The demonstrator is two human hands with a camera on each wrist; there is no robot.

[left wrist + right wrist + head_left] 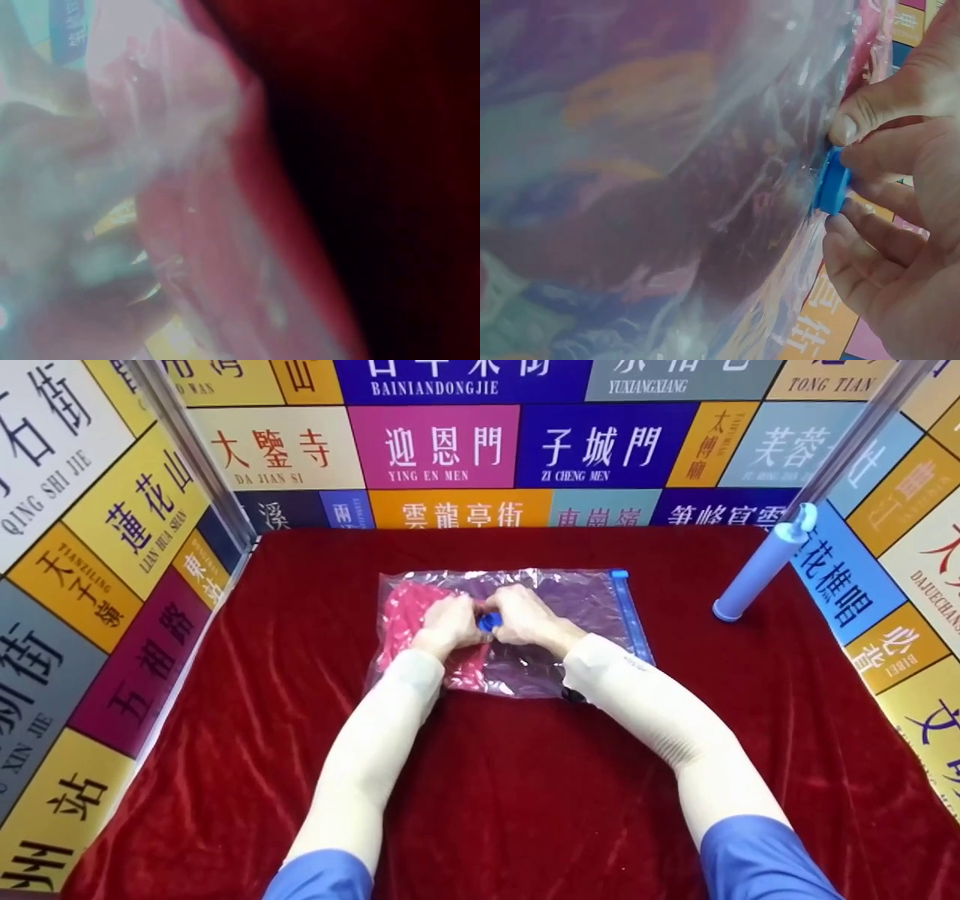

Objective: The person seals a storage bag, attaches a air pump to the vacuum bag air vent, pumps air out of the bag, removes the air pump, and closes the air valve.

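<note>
A transparent plastic storage bag (pixel 566 585) with a pink, cloth-like bundle (pixel 409 607) in its left part lies flat. Near its middle is a round blue valve cap (pixel 490 621), which both hands flank closely. In the right wrist view, my right hand (pixel 900 172) pinches the valve cap (pixel 832 184) with thumb and fingers; in the head view that hand (pixel 521 615) comes in from the right. On the pink side, my left hand (pixel 450 622) has curled fingers gripping the bag beside the cap. The left wrist view is blurred, with its hand (pixel 52 180) partly behind the pink-filled bag (pixel 202 210).
A blue cylindrical hand pump (pixel 757 574) stands tilted at the back right. Along the bag's right edge runs a blue zip strip (pixel 634 619) with a slider. Dark red cloth (pixel 525 802) covers the table, and panels with large lettering (pixel 435 446) wall it in.
</note>
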